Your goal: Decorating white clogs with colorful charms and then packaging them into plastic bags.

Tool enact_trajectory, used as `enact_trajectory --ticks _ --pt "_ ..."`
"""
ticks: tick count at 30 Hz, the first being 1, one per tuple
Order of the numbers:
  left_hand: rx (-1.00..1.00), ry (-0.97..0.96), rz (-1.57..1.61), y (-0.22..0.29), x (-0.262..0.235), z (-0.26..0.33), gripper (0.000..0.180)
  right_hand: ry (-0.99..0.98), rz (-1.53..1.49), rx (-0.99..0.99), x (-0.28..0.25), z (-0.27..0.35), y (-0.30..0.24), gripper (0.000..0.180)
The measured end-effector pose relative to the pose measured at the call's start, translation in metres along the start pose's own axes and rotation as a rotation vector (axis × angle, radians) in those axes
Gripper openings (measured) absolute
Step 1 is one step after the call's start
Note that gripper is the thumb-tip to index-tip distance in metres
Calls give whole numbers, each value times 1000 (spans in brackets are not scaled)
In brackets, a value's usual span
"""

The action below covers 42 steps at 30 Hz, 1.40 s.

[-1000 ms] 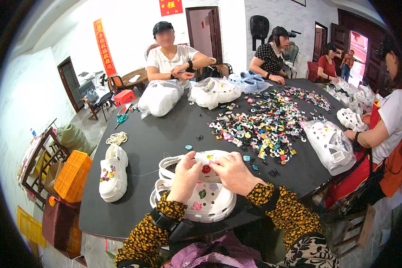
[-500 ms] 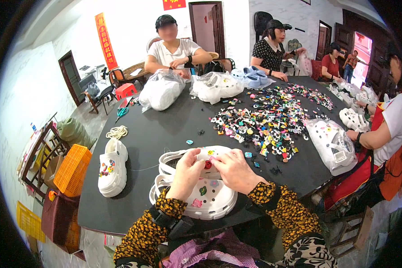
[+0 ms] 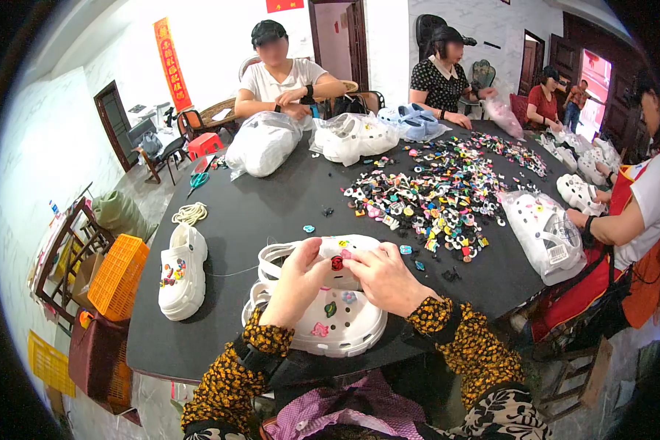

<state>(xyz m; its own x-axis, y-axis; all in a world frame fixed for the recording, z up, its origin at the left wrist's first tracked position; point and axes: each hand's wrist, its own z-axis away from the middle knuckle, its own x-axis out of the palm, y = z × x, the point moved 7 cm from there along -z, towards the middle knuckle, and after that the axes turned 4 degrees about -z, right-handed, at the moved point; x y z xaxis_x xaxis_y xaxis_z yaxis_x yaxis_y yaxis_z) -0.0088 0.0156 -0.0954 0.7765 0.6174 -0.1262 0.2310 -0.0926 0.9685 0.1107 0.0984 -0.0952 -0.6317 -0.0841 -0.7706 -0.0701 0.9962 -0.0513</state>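
Note:
Two white clogs stand in front of me, one behind the other. The near clog [image 3: 359,328] carries a pink charm, a green one and a pale flower. My left hand [image 3: 295,284] and my right hand [image 3: 390,277] meet over the far clog [image 3: 355,244], fingers closed around a small red and black shoe charm [image 3: 336,263]. The tips of my left fingers are partly hidden. Yellow and pink charms show on the far clog beside my fingers. To the left stands another white clog [image 3: 182,277] with colourful charms on its toe.
A big heap of loose charms [image 3: 433,194] covers the table's middle right. Bagged clogs [image 3: 543,238] lie at the right, more bags [image 3: 264,147] at the back. Teal-handled scissors [image 3: 198,180] and a cord coil [image 3: 189,213] lie left. Several people sit around the table.
The view has shifted slightly. My hands stay together at the red charm, with the left wrist turned a little. Across the table, a person's hand has moved a pinkish bag.

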Motion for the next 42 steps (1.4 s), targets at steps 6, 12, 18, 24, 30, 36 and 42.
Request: enact_trajectory --ticks 6,12,18,24,30,36,42 --pt "412 -24 -693 42 -15 30 40 -44 -2 35 -3 2 8 33" --pt "418 50 -1070 30 -30 57 35 -22 -24 0 -19 -17 5 26" --pt "387 75 -1065 10 -39 75 29 -52 -61 -85 -31 -46 -11 26" --pt "471 160 -1151 12 -31 82 21 -56 -41 -199 -26 -69 -32 22" --pt "467 163 -1157 10 -32 85 15 -192 -33 -204 3 -81 -43 26" --pt "464 173 -1171 9 -31 84 14 -152 -47 -240 22 -84 -45 19" --pt "462 195 -1155 8 -33 83 14 -270 -7 -234 31 -93 -49 29"
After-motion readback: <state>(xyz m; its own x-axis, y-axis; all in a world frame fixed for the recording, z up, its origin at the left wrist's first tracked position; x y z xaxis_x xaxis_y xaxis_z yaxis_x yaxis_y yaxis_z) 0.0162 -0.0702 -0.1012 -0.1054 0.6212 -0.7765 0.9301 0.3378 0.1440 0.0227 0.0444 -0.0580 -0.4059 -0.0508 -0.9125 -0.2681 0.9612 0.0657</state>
